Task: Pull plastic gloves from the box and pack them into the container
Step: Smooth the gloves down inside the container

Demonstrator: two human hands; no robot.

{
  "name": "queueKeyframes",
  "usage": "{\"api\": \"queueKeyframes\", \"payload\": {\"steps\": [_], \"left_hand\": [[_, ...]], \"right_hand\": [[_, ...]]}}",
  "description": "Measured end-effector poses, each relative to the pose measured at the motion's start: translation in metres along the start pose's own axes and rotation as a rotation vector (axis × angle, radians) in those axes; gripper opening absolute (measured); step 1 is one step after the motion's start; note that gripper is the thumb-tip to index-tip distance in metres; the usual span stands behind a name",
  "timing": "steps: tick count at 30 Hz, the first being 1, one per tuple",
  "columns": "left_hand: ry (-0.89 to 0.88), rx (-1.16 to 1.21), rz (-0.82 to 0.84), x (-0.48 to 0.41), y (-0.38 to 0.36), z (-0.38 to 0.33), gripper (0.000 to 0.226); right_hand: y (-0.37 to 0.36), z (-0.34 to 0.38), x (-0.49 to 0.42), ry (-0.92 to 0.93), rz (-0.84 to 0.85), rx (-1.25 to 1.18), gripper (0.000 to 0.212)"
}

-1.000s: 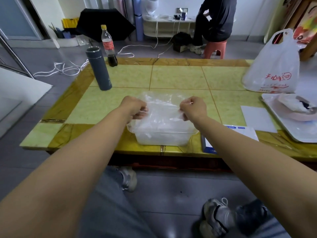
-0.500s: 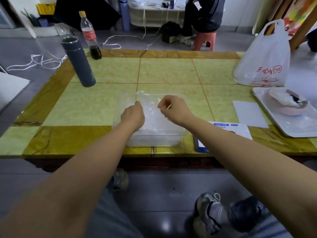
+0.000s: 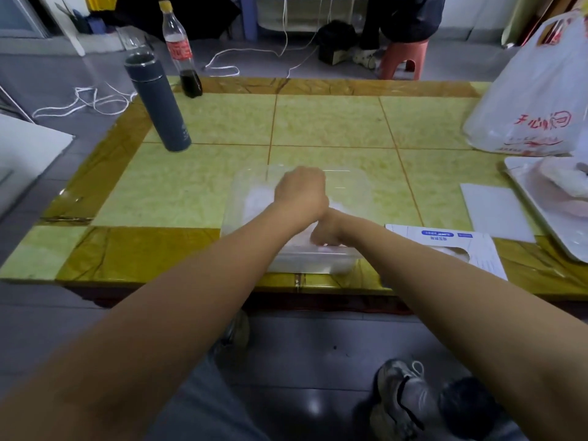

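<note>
A clear plastic container [image 3: 358,189] stands near the table's front edge, with crumpled clear plastic gloves [image 3: 254,200] lying inside it. My left hand [image 3: 300,192] is down in the middle of the container, its fingers curled under onto the gloves. My right hand [image 3: 329,229] is lower, at the container's front wall, tucked under my left wrist with its fingers hidden. The white glove box [image 3: 451,246] with a blue label lies flat just right of the container.
A dark flask [image 3: 159,103] and a cola bottle [image 3: 181,49] stand at the far left. On the right are a white plastic bag [image 3: 534,100], a white tray [image 3: 541,198] and a white sheet [image 3: 494,211]. A person sits on a stool beyond the table.
Both hands held a glove stretched above the container, then came together and sank into it. My right hand has slipped under my left wrist.
</note>
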State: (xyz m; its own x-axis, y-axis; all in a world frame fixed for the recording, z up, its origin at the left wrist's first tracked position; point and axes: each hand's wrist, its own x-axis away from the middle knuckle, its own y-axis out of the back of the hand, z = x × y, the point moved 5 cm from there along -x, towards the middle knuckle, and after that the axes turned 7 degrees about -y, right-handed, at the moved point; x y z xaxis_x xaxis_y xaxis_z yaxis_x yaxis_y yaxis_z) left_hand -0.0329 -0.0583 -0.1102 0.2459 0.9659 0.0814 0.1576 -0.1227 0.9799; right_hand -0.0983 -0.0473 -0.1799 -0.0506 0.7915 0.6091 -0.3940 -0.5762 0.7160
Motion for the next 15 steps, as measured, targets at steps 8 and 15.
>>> {"api": "queueKeyframes", "payload": {"steps": [8,15], "left_hand": [[0.371,0.098,0.56,0.002,-0.08,0.072,0.098],[0.316,0.024,0.645,0.0,-0.089,0.081,0.094]], "right_hand": [[0.0,-0.017,-0.013,-0.104,0.064,0.15,0.073],[-0.005,-0.018,-0.024,-0.167,0.112,0.229,0.088]]}}
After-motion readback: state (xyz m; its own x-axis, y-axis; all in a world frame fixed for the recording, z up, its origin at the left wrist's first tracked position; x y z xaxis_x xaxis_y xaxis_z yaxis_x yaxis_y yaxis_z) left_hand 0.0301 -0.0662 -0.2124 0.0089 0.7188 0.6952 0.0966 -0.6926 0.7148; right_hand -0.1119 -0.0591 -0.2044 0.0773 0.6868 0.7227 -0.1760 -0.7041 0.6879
